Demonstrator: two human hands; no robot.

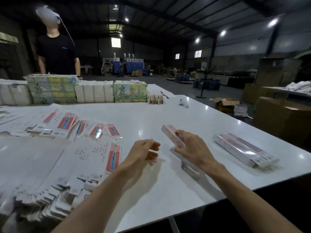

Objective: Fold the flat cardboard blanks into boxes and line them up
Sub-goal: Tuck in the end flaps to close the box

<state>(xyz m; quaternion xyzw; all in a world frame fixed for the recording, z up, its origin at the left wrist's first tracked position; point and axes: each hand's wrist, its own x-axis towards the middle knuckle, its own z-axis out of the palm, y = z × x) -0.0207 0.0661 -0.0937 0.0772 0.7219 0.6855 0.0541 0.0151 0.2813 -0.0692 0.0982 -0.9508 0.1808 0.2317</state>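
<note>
My right hand (pixel 190 146) grips a long, narrow white-and-red folded box (pixel 170 133) above the white table (pixel 134 118); the box points away to the upper left. My left hand (pixel 144 151) hovers just left of it with fingers loosely curled and holds nothing. Two finished boxes (pixel 244 151) lie side by side on the table at the right. Flat printed blanks (pixel 94 155) with red panels are piled and fanned out across the table's left side.
Bundled stacks of printed packs (pixel 129 91) line the table's far edge, with a person in a black shirt (pixel 57 54) standing behind them. A small white object (pixel 183 103) lies far right. The table's right edge drops to a floor with brown cartons (pixel 225 104).
</note>
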